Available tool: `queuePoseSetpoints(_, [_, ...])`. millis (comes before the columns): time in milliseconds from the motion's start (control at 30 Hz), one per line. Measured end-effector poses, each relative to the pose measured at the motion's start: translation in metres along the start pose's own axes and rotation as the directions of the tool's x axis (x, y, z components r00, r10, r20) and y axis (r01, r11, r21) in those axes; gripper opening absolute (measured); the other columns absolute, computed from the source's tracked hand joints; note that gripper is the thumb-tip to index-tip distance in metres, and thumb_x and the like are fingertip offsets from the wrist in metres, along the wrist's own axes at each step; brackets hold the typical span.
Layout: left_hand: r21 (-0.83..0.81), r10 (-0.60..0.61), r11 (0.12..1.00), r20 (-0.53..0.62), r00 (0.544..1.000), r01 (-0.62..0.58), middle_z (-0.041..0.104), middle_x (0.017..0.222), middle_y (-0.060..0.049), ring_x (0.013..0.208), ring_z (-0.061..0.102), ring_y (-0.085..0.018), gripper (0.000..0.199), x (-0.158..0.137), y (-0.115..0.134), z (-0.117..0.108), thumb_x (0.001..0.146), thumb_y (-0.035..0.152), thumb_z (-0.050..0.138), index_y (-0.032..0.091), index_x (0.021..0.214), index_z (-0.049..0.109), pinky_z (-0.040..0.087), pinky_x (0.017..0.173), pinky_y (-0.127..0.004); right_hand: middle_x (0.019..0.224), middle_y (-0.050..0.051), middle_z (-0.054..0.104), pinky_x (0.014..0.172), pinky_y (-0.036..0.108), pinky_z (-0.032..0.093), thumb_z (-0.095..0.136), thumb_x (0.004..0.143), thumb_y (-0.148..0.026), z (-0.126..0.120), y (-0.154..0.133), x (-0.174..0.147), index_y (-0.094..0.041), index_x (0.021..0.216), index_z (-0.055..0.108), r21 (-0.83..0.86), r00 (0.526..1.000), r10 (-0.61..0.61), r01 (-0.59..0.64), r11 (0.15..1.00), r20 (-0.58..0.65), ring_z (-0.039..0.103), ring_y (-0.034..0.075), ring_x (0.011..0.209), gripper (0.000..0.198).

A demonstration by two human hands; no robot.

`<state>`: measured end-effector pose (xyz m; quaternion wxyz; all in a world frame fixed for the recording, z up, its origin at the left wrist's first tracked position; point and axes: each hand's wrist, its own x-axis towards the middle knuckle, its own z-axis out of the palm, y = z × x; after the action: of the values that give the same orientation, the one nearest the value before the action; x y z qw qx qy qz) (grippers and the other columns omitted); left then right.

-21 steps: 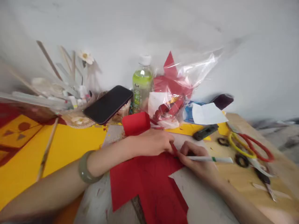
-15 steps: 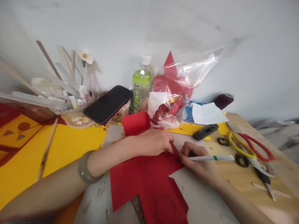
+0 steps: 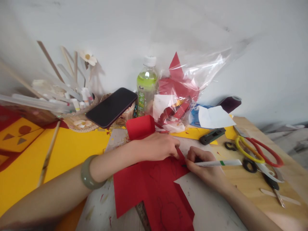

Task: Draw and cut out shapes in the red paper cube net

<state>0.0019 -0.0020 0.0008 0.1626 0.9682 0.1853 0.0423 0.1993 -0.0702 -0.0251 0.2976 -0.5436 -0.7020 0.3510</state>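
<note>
Red card (image 3: 131, 189) lies mid-bench, its cut, angular sheet spread over a grey board (image 3: 211, 205). The board presumably spares the wood of the bench (image 3: 243, 189) and gives a flat backing; coloured flecks mark it. Dark outlines on the card: one rounded figure low down, smaller ones near the hands.

Left hand (image 3: 163, 147) rests over the card's upper part, palm down, fingers bent at a narrow red strip. Reads as steadying, keeping the sheet from sliding. Thumb mostly out of sight; whether this grip pinches the strip or only presses, cannot tell.

Right hand (image 3: 204, 163) at the card's right edge, grip closed round a pen (image 3: 218, 163), fingers near the tip, likely for fine control. White barrel slopes out to the right; dark tip at the card, contact too small to judge.

Curled red piece (image 3: 141, 126) stands just beyond the left hand. Joined to the card or separate: hidden by the hand. Dark strip (image 3: 141, 211), perhaps a ruler, partly under the card's lower left.

Farther back: bottle (image 3: 147, 83) upright, clear bag (image 3: 178, 86) with red offcuts, phone (image 3: 112, 107) propped at a slant. Out of the work area by the look of it. Scissors (image 3: 273, 163) to the right, on the right hand's side, handy there.
</note>
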Motion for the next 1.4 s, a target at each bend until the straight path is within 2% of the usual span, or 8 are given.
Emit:
queuePoseSetpoints(667, [0.012, -0.008, 1.0, 0.008, 1.0, 0.008, 0.065, 0.094, 0.0, 0.087, 0.06, -0.015, 0.023, -0.001, 0.001, -0.001, 0.094, 0.018, 0.052, 0.026, 0.098, 0.074, 0.032, 0.052, -0.025, 0.052, -0.006, 0.037, 0.045, 0.025, 0.023, 0.052, 0.069, -0.018, 0.0, 0.003, -0.002, -0.023, 0.055, 0.034, 0.052, 1.0, 0.014, -0.014, 0.999, 0.0, 0.031, 0.01, 0.049, 0.023])
queuePoseSetpoints(967, [0.013, 0.014, 1.0, 0.007, 1.0, -0.014, 0.066, 0.103, 0.0, 0.094, 0.059, -0.016, 0.03, -0.001, 0.0, -0.001, 0.094, 0.014, 0.049, 0.03, 0.106, 0.071, 0.035, 0.054, -0.024, 0.055, -0.007, 0.035, 0.049, 0.025, 0.027, 0.053, 0.075, -0.02, -0.005, 0.011, 0.003, -0.024, 0.058, 0.031, 0.117, 0.989, 0.031, -0.014, 0.993, -0.147, 0.034, 0.011, 0.053, 0.028])
queuePoseSetpoints(1200, [0.004, 0.009, 1.0, -0.011, 1.0, -0.009, 0.065, 0.094, 0.0, 0.088, 0.059, -0.015, 0.025, -0.002, 0.0, 0.0, 0.094, 0.016, 0.052, 0.027, 0.098, 0.074, 0.033, 0.053, -0.023, 0.051, -0.007, 0.037, 0.045, 0.024, 0.023, 0.054, 0.07, -0.018, -0.001, 0.006, 0.001, -0.023, 0.055, 0.034, 0.083, 0.998, 0.031, -0.027, 0.996, -0.05, 0.031, 0.01, 0.049, 0.025])
queuePoseSetpoints(1400, [-0.003, 0.01, 1.0, -0.03, 1.0, -0.01, 0.065, 0.094, 0.0, 0.086, 0.059, -0.014, 0.023, -0.002, -0.001, 0.001, 0.093, 0.018, 0.053, 0.026, 0.094, 0.074, 0.035, 0.054, -0.023, 0.051, -0.006, 0.038, 0.045, 0.024, 0.024, 0.053, 0.068, -0.019, 0.0, 0.001, 0.001, -0.023, 0.054, 0.036, 0.046, 0.999, 0.024, -0.023, 0.999, -0.024, 0.032, 0.01, 0.049, 0.023])
